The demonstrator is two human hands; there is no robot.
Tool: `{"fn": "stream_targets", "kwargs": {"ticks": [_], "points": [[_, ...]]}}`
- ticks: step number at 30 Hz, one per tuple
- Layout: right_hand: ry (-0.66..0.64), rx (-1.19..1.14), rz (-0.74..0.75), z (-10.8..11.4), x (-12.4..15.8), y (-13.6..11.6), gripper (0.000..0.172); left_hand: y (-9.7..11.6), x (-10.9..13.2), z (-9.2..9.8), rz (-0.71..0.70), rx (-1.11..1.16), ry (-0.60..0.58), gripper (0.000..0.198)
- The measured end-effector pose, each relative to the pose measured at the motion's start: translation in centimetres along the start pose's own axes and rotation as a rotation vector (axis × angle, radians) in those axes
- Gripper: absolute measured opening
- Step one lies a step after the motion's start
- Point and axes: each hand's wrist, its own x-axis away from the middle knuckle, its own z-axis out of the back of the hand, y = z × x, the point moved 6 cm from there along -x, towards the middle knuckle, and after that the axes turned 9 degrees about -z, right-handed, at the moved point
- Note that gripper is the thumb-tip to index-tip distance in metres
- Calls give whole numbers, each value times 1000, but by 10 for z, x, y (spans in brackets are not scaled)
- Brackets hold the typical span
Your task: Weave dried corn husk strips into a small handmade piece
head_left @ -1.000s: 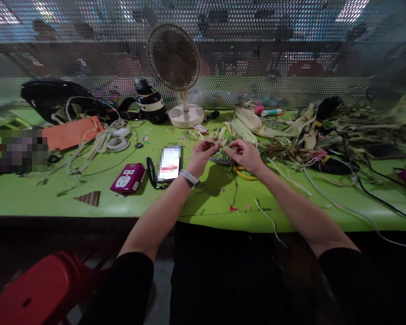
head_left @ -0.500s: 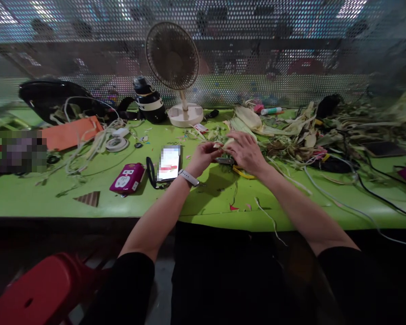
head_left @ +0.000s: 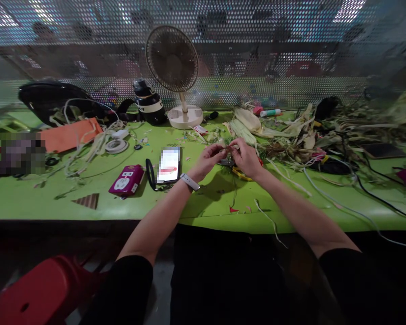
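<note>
My left hand (head_left: 208,160), with a pale watch band (head_left: 190,182) on its wrist, is closed in a pinch over the middle of the green table (head_left: 203,205). My right hand (head_left: 246,159) pinches from the other side, its fingertips nearly meeting the left ones. Between them is a small brownish, dry plant-like piece (head_left: 228,150), too small to make out well. Just beneath lies a hand tool with a grey metal head and a yellow handle (head_left: 242,174), partly covered by my right hand. Pale corn husks (head_left: 248,121) lie right behind the fingers.
A heap of dried husks and stalks (head_left: 291,144) spreads to the right, with cables (head_left: 345,212) across it. A phone (head_left: 169,164) and a purple power socket (head_left: 127,180) lie left. Behind stand a fan (head_left: 186,116) and a black bottle (head_left: 150,104). A red stool (head_left: 30,289) is lower left.
My right hand has drawn its spread fingers down and in to a pinch beside my left fingertips. The pale piece between the hands now looks smaller and browner.
</note>
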Motion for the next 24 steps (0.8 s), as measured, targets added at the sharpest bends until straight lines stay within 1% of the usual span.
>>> {"fn": "stream_targets", "kwargs": {"ticks": [2,5,7,8,10,12,14,16,19,21,23,24], "points": [[-29,-93,-55,-1,-1,2,40,-1,-1,0,-15,-14,16,19],[-50,-227,-133,2,-5,8,43,-4,-2,5,25,33,63,25],[-59,-265,-142,7,-10,11,42,-5,-2,10,71,81,107,28],[-75,-264,-136,9,-12,12,39,-5,-2,13,95,99,124,30],[-112,-231,-107,14,-15,11,31,-5,-2,17,133,113,151,30],[-130,-156,-45,19,-16,6,23,-5,-1,20,152,104,170,29],[-111,-36,54,24,-15,-2,16,-5,-1,21,171,73,174,27],[-82,123,163,26,-12,-11,15,-6,-1,22,203,24,169,23],[-73,327,324,20,-6,-23,18,-12,1,20,265,-77,108,18],[-121,386,422,10,0,-27,19,-16,1,15,285,-149,6,15],[-177,404,455,0,2,-24,21,-17,0,9,249,-214,-99,13],[-195,411,436,-4,2,-21,22,-17,0,7,212,-240,-137,13]]}}
